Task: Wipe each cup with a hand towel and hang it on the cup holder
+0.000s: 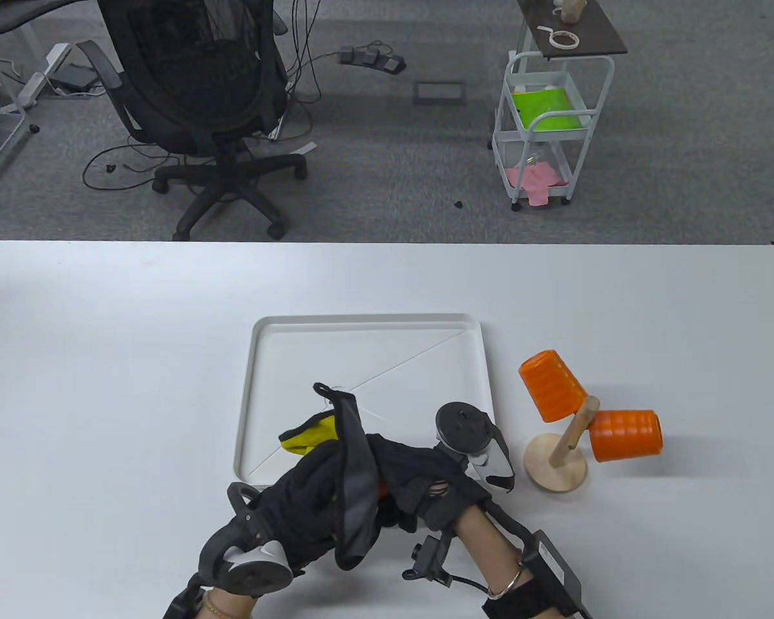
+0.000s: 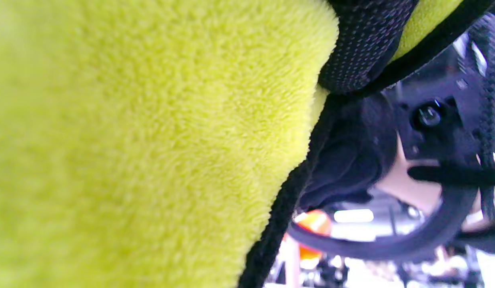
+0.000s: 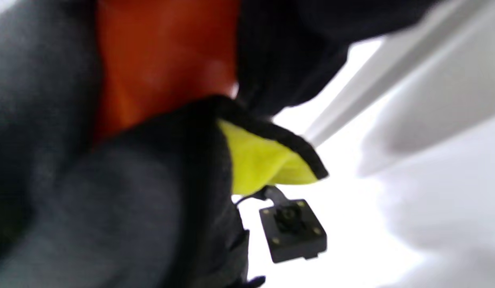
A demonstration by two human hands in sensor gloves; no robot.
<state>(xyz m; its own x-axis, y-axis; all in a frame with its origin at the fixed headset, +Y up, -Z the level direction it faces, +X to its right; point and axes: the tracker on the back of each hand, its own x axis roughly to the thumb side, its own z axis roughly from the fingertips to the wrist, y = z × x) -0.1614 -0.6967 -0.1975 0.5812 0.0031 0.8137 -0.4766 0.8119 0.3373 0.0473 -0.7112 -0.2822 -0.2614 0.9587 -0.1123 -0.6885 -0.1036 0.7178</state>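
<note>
Table view: both gloved hands meet over the near edge of the square white plastic tray (image 1: 367, 322), the left hand (image 1: 309, 496) and right hand (image 1: 435, 490) pressed close together, with only a corner of the fuzzy yellow hand towel with black trim (image 1: 309, 437) and a sliver of orange (image 1: 382, 491) showing between them. Right wrist view fills that in: a ribbed orange plastic cup (image 3: 163, 60) sits against the right hand's dark fingers, towel edge (image 3: 263, 160) just below it; blurred, so how the fingers lie on the cup cannot be told. Left wrist view is mostly towel pile (image 2: 151, 140), with a black gloved finger (image 2: 363, 44) lying over it; whether the left hand pinches or just presses cannot be told. Two more orange cups (image 1: 551, 385) (image 1: 625, 435) hang mouth-inward on the pegs of the round-based wooden cup holder (image 1: 558, 461), which stands just right of the tray.
</note>
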